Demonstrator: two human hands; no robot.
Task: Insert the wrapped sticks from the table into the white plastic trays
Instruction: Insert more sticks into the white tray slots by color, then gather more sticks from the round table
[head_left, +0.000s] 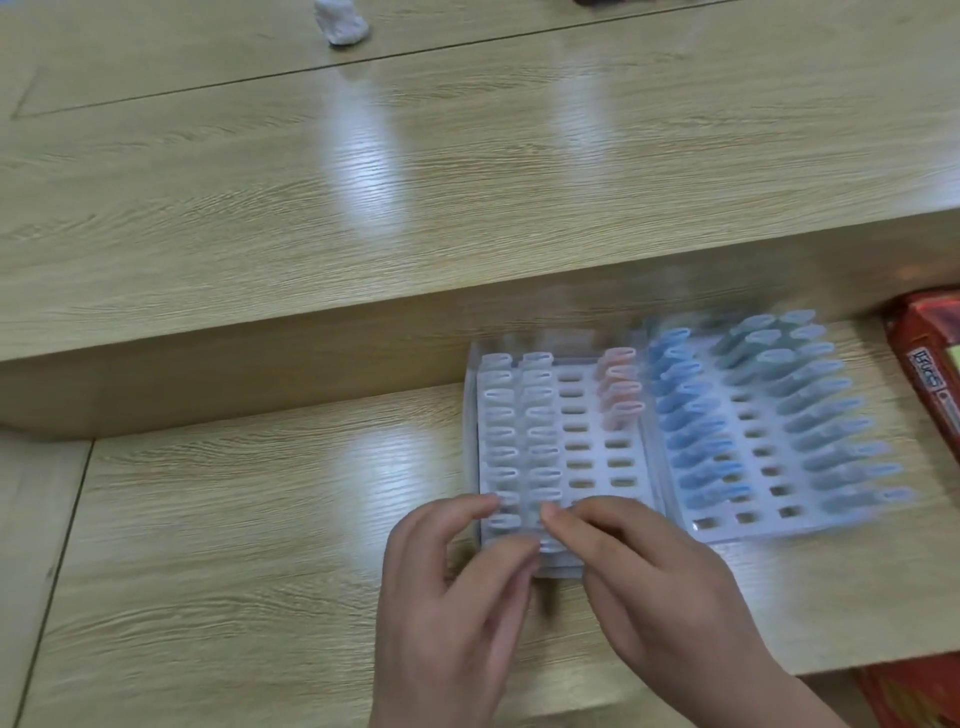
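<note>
Left hand pinches wrapped stick at white tray near edge | right hand grip unclear

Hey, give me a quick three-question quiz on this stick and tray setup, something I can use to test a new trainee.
1. True or false: the pink sticks stand in the same tray as the white sticks.
2. Where are the left hand and the right hand? A. at the near edge of the left tray; B. at its far edge; C. raised well clear of it.
3. Fill in: the visible slots in the column between the white and pink sticks are ____.
Key: 1 true; 2 A; 3 empty.
</note>
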